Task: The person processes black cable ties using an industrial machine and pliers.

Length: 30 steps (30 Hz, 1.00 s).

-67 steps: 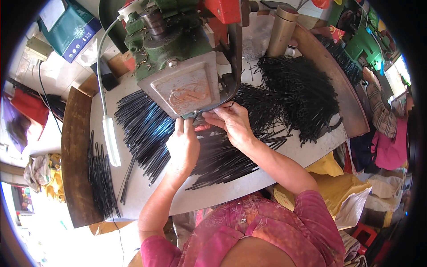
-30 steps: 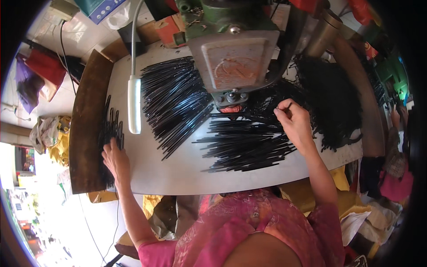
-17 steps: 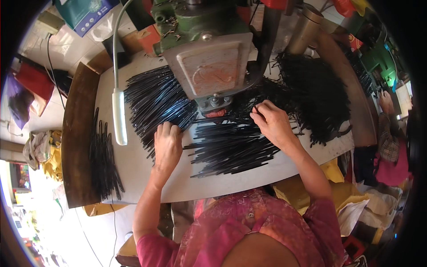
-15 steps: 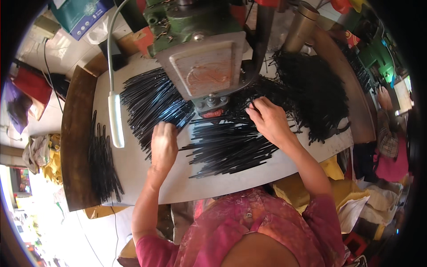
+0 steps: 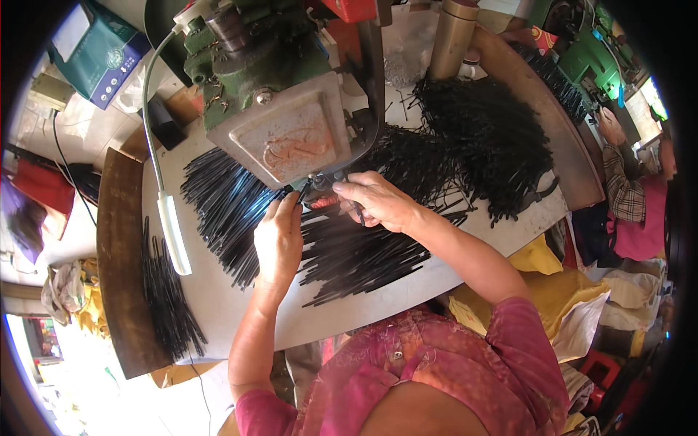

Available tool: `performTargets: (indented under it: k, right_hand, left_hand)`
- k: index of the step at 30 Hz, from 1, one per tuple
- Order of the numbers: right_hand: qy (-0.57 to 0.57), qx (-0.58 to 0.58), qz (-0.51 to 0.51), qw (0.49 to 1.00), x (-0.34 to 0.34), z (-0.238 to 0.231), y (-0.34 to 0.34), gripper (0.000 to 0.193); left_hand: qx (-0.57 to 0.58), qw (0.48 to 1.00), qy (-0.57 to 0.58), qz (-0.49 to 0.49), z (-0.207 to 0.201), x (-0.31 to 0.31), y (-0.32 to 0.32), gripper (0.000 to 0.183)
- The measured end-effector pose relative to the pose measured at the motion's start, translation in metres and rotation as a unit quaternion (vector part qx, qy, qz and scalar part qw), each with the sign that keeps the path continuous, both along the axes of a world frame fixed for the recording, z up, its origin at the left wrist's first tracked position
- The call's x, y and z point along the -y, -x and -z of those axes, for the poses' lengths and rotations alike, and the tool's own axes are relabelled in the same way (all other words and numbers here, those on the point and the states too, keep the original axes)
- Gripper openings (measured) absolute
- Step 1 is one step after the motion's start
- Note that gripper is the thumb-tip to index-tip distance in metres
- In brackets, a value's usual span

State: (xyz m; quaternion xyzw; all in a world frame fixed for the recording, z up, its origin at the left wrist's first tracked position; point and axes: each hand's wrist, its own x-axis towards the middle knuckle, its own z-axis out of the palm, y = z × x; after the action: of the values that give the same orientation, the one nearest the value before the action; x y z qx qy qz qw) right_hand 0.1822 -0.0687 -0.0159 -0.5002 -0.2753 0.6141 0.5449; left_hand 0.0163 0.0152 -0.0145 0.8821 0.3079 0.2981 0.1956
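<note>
Under the head of a green press [image 5: 287, 138], both of my hands meet close to its tool. My left hand [image 5: 279, 236] is closed, its fingertips pinching a thin black rod [image 5: 303, 192] by the tool. Just to the right, my right hand [image 5: 378, 204] is also closed, thumb stretched toward the tool; a dark rod end [image 5: 358, 213] pokes out below its fingers. A red piece [image 5: 323, 200] shows between the hands. Black rods lie fanned in a left pile [image 5: 225, 211] and a front pile [image 5: 356, 254]; a larger tangled heap [image 5: 487, 138] is on the right.
A lamp [image 5: 173, 232] on a bent neck hangs over the table's left side. More rods [image 5: 169, 291] lie along the raised wooden edge [image 5: 120, 269]. A metal flask [image 5: 452, 40] stands at the back right. Another person's hand [image 5: 611, 126] works at a machine far right.
My right hand has moved left from the right heap to the press tool. My left hand has come up and right to the tool. The whole view has shifted.
</note>
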Motion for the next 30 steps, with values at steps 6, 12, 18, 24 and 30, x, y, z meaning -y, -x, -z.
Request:
performTargets:
  k: [6,12,18,24,30]
  right_hand:
    - [-0.009,0.002,-0.008,1.0,0.0,0.0013,0.0012,0.028]
    - [-0.006,0.003,-0.008,1.0,-0.0004,-0.001,0.0012,0.027]
    - [-0.009,0.01,0.0,1.0,-0.0005,0.0033,0.0021,0.026]
    - [0.002,-0.016,0.006,1.0,0.0001,0.0007,0.0005,0.026]
    - [0.01,-0.012,0.006,1.0,-0.0006,0.0017,0.0027,0.026]
  left_hand:
    - [-0.003,0.999,0.043,-0.005,0.0004,0.0009,-0.0001,0.016]
    - [0.007,0.997,0.077,-0.005,0.0033,0.0004,0.001,0.016]
    - [0.014,0.996,0.083,0.003,0.0026,-0.0008,0.0,0.016]
    - [0.03,0.997,0.073,0.009,0.0061,-0.0036,0.001,0.019]
    - [0.027,0.996,0.088,0.01,0.0074,-0.0035,0.0003,0.019]
